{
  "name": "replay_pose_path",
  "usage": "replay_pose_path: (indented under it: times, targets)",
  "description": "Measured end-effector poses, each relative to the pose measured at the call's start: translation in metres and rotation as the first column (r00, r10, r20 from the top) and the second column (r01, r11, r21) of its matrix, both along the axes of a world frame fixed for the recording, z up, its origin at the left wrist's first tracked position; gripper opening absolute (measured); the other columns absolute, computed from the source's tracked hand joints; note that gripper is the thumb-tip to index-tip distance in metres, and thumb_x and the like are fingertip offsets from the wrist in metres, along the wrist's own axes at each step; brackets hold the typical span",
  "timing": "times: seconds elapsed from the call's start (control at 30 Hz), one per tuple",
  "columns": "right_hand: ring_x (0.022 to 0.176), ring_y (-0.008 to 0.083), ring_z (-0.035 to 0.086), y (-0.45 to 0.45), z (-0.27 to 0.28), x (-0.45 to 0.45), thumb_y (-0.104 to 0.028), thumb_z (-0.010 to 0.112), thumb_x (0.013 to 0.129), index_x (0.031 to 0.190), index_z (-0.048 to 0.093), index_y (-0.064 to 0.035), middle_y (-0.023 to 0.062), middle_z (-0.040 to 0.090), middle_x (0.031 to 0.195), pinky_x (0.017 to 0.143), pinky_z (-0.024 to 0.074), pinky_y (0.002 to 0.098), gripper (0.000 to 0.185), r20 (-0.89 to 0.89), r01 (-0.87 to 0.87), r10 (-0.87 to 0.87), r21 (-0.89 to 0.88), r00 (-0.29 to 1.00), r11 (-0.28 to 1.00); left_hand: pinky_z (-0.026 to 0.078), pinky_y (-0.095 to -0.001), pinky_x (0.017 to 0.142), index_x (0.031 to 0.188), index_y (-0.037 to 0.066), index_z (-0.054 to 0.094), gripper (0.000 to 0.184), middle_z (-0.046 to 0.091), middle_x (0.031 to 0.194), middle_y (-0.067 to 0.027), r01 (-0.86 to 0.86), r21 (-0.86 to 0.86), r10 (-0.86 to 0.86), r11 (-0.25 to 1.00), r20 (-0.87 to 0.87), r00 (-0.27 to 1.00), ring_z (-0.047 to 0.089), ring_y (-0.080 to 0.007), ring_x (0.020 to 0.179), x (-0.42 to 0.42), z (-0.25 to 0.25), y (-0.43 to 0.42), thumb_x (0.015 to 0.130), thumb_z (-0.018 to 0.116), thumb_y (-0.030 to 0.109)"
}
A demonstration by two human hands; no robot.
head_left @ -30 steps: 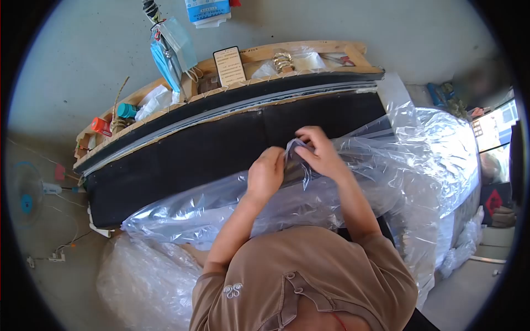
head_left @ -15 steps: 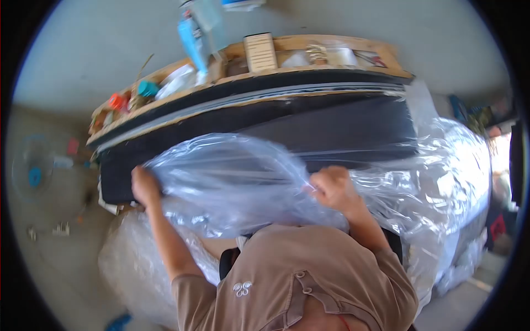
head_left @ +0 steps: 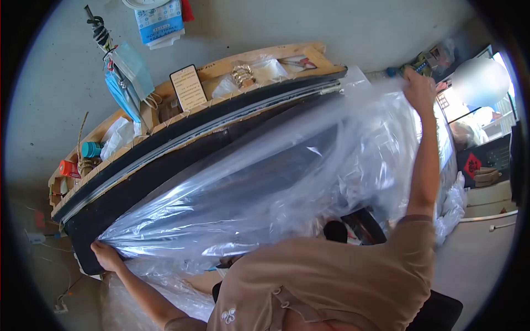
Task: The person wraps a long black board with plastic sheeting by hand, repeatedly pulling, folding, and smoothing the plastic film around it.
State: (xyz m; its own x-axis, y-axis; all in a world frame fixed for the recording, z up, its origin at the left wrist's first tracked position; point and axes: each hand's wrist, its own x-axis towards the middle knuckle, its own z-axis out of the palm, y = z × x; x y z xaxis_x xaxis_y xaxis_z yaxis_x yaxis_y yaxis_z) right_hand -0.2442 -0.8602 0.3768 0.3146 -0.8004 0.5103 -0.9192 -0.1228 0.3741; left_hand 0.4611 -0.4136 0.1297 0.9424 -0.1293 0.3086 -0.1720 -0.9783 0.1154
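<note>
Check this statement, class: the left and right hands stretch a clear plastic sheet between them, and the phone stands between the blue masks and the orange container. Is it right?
Not quite: the head view shows the phone between the blue masks and the gold-coloured coil. The left hand and right hand do stretch a clear plastic sheet between them.
</note>
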Motion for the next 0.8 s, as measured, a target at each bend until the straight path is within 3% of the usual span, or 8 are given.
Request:
replay_pose_path:
  times: [0.13,0.37,0.43,0.47,0.53,0.63,0.7,0.8]
  targets:
    - [0.083,0.0280,0.055,0.042,-0.101,0.063,-0.021,0.067,0.065,0.073,0.058,-0.0095,0.0084,0.059,0.079,0.087,0.0371,0.0440,0.016,0.178,-0.550,0.530,0.095,0.829,0.829,0.046,-0.0504,0.064,0.105,0.017,0.053,0.029,0.064,0.094,-0.0149,-0.008,-0.011,0.008,1.000,-0.006,1.000,0.060,-0.0393,0.082,0.004,0.001,0.003,0.092,0.037,0.037]
    - [0.116,0.0288,0.047,0.169,-0.183,-0.162,-0.034,0.059,0.074,0.114,0.059,-0.0115,0.0129,0.054,0.120,0.102,0.0204,0.0587,0.045,-0.680,0.700,-0.300,0.712,0.669,-0.055,0.046,-0.0502,0.064,0.108,0.017,0.053,0.031,0.063,0.097,-0.0146,0.109,-0.001,-0.109,0.994,0.009,0.994,0.060,-0.0393,0.083,0.004,0.000,0.007,0.093,0.036,0.037]
    - [0.113,0.0273,0.049,0.149,-0.186,-0.274,-0.034,0.065,0.070,0.112,0.058,-0.0064,0.0120,0.058,0.113,0.103,0.0265,0.0486,0.051,-0.319,0.316,-0.183,0.948,0.930,-0.045,0.046,-0.0506,0.064,0.111,0.019,0.053,0.032,0.063,0.099,-0.0141,0.086,0.037,-0.085,0.996,-0.020,0.996,0.060,-0.0392,0.084,0.015,-0.009,0.013,0.093,0.035,0.038]
    - [0.088,0.0257,0.060,0.162,-0.139,-0.260,-0.029,0.064,0.069,0.097,0.059,0.0005,0.0113,0.063,0.088,0.094,0.0391,0.0410,0.041,0.495,-0.187,-0.396,0.775,0.774,0.604,0.046,-0.0508,0.064,0.113,0.019,0.052,0.033,0.063,0.100,-0.0138,0.081,0.059,-0.080,0.995,-0.032,0.996,0.060,-0.0391,0.084,0.017,-0.008,0.014,0.093,0.034,0.039]
    - [0.054,0.0182,0.054,0.122,-0.069,-0.207,-0.018,0.057,0.069,0.081,0.056,-0.0007,0.0062,0.055,0.065,0.068,0.0494,0.0322,0.021,0.924,-0.610,-0.383,0.294,-0.016,0.735,0.046,-0.0506,0.063,0.113,0.019,0.052,0.033,0.063,0.100,-0.0138,0.087,0.060,-0.086,0.994,-0.024,0.996,0.060,-0.0391,0.083,0.014,-0.005,0.008,0.093,0.034,0.039]
    - [0.066,0.0235,0.057,-0.010,-0.037,-0.216,-0.022,0.057,0.075,0.084,0.056,-0.0017,0.0105,0.056,0.070,0.066,0.0458,0.0377,0.023,0.445,0.095,-0.251,0.343,0.860,0.935,0.046,-0.0511,0.061,0.110,0.019,0.052,0.032,0.063,0.098,-0.0150,0.068,0.016,-0.068,0.998,0.013,0.998,0.061,-0.0400,0.080,0.011,-0.005,0.009,0.093,0.035,0.039]
    - [0.065,0.0286,0.056,-0.043,-0.029,-0.137,-0.024,0.064,0.076,0.084,0.054,-0.0041,0.0126,0.057,0.072,0.065,0.0449,0.0392,0.024,0.383,0.264,-0.097,-0.412,0.918,0.872,0.046,-0.0514,0.061,0.110,0.018,0.052,0.032,0.063,0.097,-0.0155,0.070,0.007,-0.070,0.998,0.009,0.998,0.060,-0.0403,0.080,0.012,-0.006,0.011,0.093,0.035,0.039]
    - [0.071,0.0256,0.060,-0.033,-0.097,0.002,-0.025,0.059,0.082,0.092,0.054,-0.0089,0.0118,0.058,0.076,0.065,0.0458,0.0367,0.020,0.716,0.045,0.091,-0.168,0.692,0.985,0.046,-0.0522,0.062,0.109,0.018,0.052,0.031,0.063,0.096,-0.0167,0.087,0.008,-0.087,0.996,-0.002,0.996,0.060,-0.0412,0.081,0.013,-0.003,0.012,0.093,0.035,0.039]
